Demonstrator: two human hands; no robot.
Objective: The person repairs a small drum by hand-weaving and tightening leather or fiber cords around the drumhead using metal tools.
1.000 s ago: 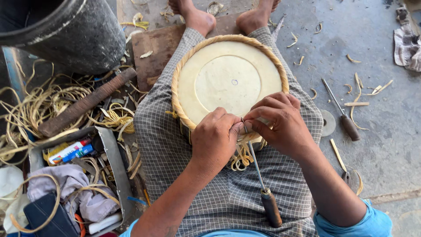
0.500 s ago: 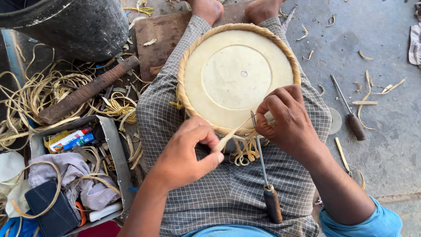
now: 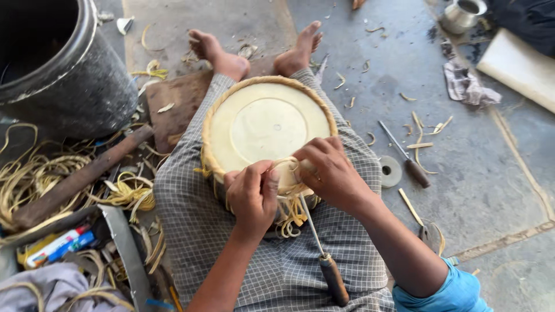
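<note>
Left hand (image 3: pixel 252 196) fingers pinched on cane strip (image 3: pixel 284 163), right hand (image 3: pixel 326 170) seemingly gripping basket rim (image 3: pixel 215 167)

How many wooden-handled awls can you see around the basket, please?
2: one awl lies on the lap below the right hand, another awl lies on the floor right of the basket. More may be hidden among the strips at left.
</note>
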